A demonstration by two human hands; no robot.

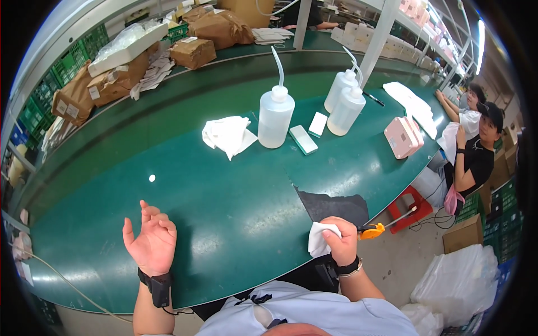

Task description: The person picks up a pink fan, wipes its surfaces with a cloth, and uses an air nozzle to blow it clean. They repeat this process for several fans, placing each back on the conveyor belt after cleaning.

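Observation:
My left hand [152,235] is raised palm up over the green table [224,201], fingers apart and nothing in it. A small white round piece [152,178] lies on the table beyond it. Near the front edge, my right hand [344,239] grips a folded white cloth [319,238]. A dark grey torn-edged patch [336,208] covers the tabletop just beyond that hand. Right beside the hand, an orange and black tool-like object [372,231] shows at the table edge; whether they touch, I cannot tell. Farther off lies a crumpled white cloth [228,136].
Squeeze bottles [276,117] with bent spouts stand mid-table beside white-and-green blocks [303,140]. A pink box-shaped item [403,137] sits at the right. Cartons [193,53] line the far side. Two people [473,151] sit at the right, near a red stool [412,210].

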